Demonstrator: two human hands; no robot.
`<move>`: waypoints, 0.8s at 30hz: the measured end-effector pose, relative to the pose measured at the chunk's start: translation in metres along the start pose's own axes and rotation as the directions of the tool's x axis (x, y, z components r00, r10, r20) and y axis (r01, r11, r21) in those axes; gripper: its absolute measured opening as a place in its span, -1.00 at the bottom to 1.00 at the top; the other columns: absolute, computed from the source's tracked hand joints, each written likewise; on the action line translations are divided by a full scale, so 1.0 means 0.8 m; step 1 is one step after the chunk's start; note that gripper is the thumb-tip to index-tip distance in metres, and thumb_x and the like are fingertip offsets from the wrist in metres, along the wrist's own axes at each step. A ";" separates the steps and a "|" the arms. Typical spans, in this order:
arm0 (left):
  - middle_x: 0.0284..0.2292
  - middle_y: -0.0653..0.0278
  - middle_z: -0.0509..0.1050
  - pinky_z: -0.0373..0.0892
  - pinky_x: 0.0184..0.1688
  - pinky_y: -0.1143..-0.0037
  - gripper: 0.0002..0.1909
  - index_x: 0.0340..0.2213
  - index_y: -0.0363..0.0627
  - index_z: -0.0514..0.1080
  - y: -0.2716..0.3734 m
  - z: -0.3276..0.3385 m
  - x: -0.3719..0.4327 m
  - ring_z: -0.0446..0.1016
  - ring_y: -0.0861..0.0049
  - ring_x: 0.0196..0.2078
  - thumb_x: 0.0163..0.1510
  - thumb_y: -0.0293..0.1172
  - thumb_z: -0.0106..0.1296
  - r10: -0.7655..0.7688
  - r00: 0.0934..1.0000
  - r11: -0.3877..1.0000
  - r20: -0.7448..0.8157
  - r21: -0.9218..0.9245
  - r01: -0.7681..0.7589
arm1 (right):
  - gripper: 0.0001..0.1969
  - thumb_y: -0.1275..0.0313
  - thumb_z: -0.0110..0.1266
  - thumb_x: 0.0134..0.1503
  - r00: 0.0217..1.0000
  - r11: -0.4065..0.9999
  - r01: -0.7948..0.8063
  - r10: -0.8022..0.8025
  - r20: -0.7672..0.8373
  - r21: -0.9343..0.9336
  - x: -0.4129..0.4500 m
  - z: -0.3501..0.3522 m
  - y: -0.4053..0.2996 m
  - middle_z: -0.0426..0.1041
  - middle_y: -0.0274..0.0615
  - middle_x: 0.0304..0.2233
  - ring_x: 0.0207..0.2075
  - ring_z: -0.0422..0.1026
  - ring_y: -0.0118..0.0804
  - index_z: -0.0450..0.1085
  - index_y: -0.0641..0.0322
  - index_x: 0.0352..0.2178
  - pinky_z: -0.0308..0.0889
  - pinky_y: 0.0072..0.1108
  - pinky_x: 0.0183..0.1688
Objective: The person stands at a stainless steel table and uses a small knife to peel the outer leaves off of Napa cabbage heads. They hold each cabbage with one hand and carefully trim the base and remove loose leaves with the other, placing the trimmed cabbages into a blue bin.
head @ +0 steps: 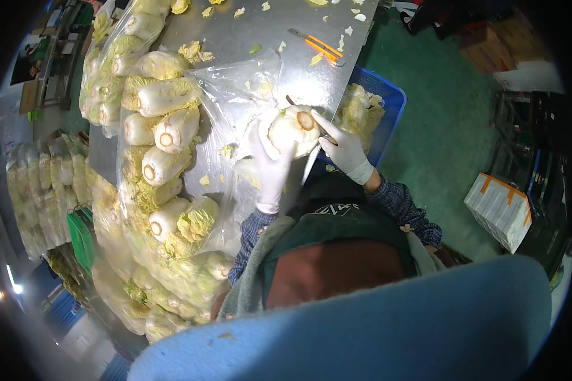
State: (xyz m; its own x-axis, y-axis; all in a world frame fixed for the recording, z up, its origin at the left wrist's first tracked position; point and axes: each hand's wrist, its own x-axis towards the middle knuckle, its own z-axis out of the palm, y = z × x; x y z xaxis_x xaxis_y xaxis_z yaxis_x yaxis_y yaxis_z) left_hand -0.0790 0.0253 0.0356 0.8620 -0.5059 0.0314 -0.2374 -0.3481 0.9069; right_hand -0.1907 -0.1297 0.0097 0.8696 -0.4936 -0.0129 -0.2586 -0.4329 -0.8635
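A napa cabbage (pixel 291 133) is held between my gloved hands at the metal table's (pixel 205 43) near right edge, its round cut stem end facing up. My left hand (pixel 272 166), in a white glove, grips the cabbage from its left side. My right hand (pixel 344 150), gloved too, holds a knife (pixel 311 164) whose blade points down beside the cabbage; the index finger touches near the stem end. A clear plastic bag (pixel 238 81) lies spread on the table left of the hands. Several cabbages (pixel 159 164) lie in it, most with stem ends towards me.
An orange utility knife (pixel 321 47) lies on the table among leaf scraps. Below the table's right edge stands a blue plastic basket (pixel 395 102) of leaves. More bagged cabbages (pixel 47 190) are stacked at the left. On the green floor at right stands a white foam box (pixel 498 209).
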 end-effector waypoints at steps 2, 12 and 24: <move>0.20 -0.03 0.19 0.15 0.25 0.39 -0.23 0.24 -0.29 0.08 -0.044 0.019 0.005 0.18 0.26 0.24 0.08 -0.39 0.17 -0.051 0.997 0.977 -0.051 -0.207 0.040 | -0.38 0.49 0.00 0.06 0.999 0.996 -0.035 0.033 0.020 0.088 0.001 0.003 -0.005 0.52 -0.09 -0.09 -0.32 0.51 -0.17 0.25 -0.03 0.21 0.43 -0.47 -0.22; 0.12 0.01 0.26 0.25 0.20 0.44 -0.31 0.25 -0.25 0.05 -0.081 -0.033 0.016 0.29 0.32 0.13 0.20 -0.28 0.06 -0.406 0.907 0.769 0.114 -0.493 0.407 | -0.48 0.48 0.01 0.19 0.692 0.610 -0.606 0.721 -0.039 0.511 -0.066 -0.023 0.169 0.54 -0.21 -0.22 -0.46 0.43 -0.59 0.24 0.21 0.20 0.35 -0.73 -0.42; 0.15 0.01 0.22 0.40 0.07 0.46 -0.16 0.28 -0.19 -0.02 -0.049 0.030 0.005 0.32 0.32 0.13 0.06 -0.51 0.19 -0.217 0.959 0.784 0.184 -0.552 0.283 | -0.49 0.12 0.16 0.11 0.976 0.977 0.161 -0.137 -0.169 0.141 0.045 0.039 0.035 0.50 -0.08 -0.14 -0.28 0.55 -0.07 0.36 0.08 0.05 0.44 -0.37 -0.19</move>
State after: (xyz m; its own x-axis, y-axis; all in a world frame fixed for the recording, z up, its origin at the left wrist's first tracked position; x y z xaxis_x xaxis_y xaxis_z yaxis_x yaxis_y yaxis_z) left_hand -0.0774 0.0177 -0.0098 0.7953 -0.5551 -0.2437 0.3051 0.0192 0.9521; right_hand -0.1538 -0.1362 -0.0307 0.8130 -0.5502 0.1906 -0.0529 -0.3958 -0.9168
